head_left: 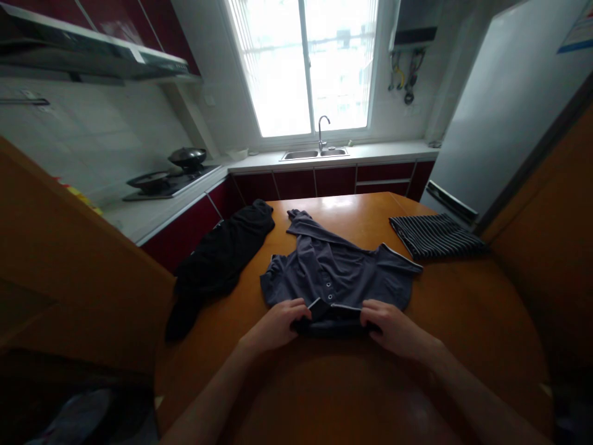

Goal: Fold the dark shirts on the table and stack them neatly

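Kitchen: bright window (282, 68) at the top centre of the frame, above a sink (301, 155) with a curved tap (319, 133); range hood (115, 59) at the upper left, refrigerator (514, 99) at the upper right.
Stove (178, 185): left of the frame, bearing two dark pans (188, 156).
Table (352, 402): glossy orange-brown wood, filling the lower centre.
Shirt (352, 275): dark grey-blue with light-edged trim and two pale buttons (329, 290), lying rumpled at the centre, collar toward the bottom.
Left hand (278, 321): fingers closed, gripping the shirt beside its collar.
Right hand (391, 324): fingers closed, gripping the shirt at the collar's other side.
Black garment (222, 253): bunched, left of the shirt.
Striped cloth (435, 236): black and white, lying flat, right of the shirt.
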`<state>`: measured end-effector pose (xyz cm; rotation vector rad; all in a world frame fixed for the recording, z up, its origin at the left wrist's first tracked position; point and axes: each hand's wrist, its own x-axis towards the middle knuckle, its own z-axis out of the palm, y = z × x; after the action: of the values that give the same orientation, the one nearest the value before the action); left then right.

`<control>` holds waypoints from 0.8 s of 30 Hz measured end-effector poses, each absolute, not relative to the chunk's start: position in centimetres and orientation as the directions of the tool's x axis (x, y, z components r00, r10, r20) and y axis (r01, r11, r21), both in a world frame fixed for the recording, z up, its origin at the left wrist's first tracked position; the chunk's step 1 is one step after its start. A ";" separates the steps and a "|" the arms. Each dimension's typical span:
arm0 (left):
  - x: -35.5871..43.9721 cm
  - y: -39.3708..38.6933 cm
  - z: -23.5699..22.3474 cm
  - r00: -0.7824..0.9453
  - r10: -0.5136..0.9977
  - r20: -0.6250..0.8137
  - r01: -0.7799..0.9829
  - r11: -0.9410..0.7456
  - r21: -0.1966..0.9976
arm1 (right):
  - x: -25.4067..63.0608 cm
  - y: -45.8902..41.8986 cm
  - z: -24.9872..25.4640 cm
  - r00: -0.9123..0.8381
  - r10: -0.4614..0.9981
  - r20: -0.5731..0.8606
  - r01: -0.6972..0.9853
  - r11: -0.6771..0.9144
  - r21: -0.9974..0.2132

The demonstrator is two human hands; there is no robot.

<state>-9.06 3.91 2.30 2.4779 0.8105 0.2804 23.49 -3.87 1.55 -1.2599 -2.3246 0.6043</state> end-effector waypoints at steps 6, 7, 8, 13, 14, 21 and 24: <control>-8.9 3.6 2.9 0.804 0.591 0.069 0.470 -0.702 0.535 | 23.6 -4.1 2.0 -0.488 0.850 0.199 0.672 0.511 -0.536; -8.8 3.5 3.1 0.814 0.576 0.074 0.452 -0.708 0.543 | 23.6 -4.3 2.1 -0.508 0.849 0.146 0.665 0.494 -0.561; -8.7 3.4 3.3 0.827 0.557 0.079 0.431 -0.717 0.548 | 23.6 -4.4 2.3 -0.533 0.841 0.091 0.652 0.477 -0.589; -8.3 3.1 3.6 0.876 0.478 0.063 0.374 -0.756 0.537 | 23.4 -4.5 2.2 -0.575 0.817 0.049 0.578 0.447 -0.683; -8.3 3.2 3.5 0.878 0.474 0.061 0.372 -0.758 0.535 | 23.3 -4.4 2.0 -0.545 0.833 0.093 0.580 0.455 -0.675; -8.3 3.5 2.7 0.889 0.453 0.067 0.341 -0.751 0.565 | 21.6 -3.4 -0.3 -0.308 0.910 0.277 0.693 0.414 -0.591; -8.3 3.4 2.7 0.892 0.448 0.059 0.332 -0.739 0.586 | 21.2 -3.0 -1.3 -0.185 0.959 0.215 0.722 0.281 -0.632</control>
<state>-8.30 3.43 2.69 2.4689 0.5603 0.2624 21.20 -3.03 -1.27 -1.5034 -1.9762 0.5310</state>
